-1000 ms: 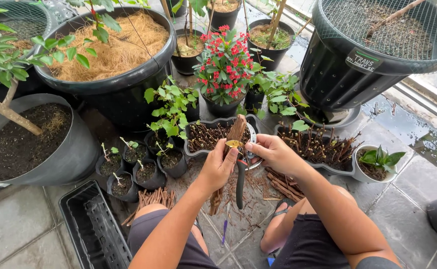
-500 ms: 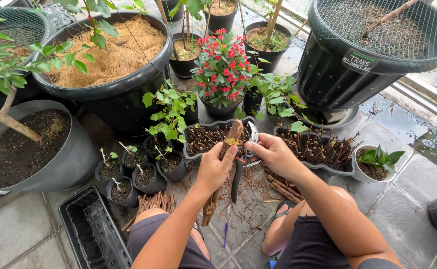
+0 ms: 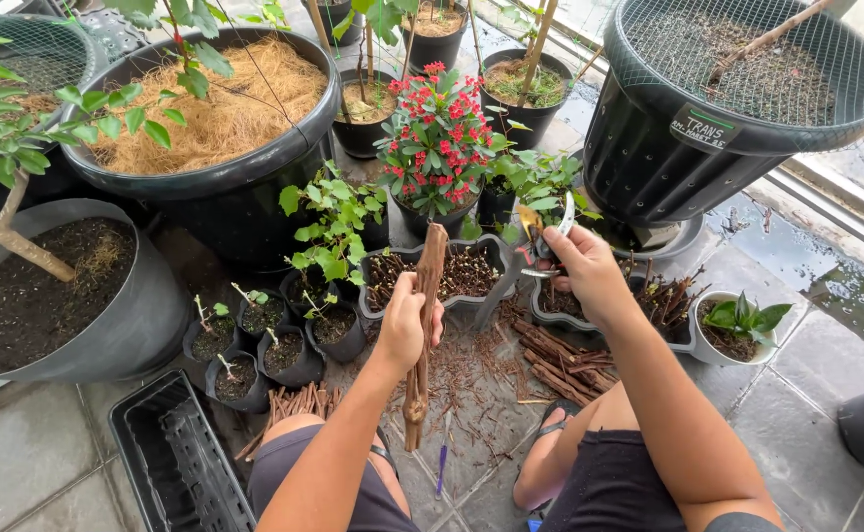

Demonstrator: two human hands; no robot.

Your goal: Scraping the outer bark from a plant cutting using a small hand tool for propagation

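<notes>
Woody stem, long, brown and knobbly, stands near upright at the centre of the scene, gripped about its middle by the left hand, which is closed firmly round it. Its top reaches the near edge of a grey tray of cuttings; its lower end hangs above the tiled floor between the person's knees. The right hand is clenched on pruning shears, held to the right of the stem and apart from it, blades pointing far. Whether the blades are parted cannot be told.

Judgement: the step in hand looks like cutting the stem into lengths, with the shears raised clear of it. Cut sticks lie on the floor to the right, more near the small black pots on the left. The next cut would call for bringing the blades squarely across the stem, well apart from the gripping fingers.
</notes>
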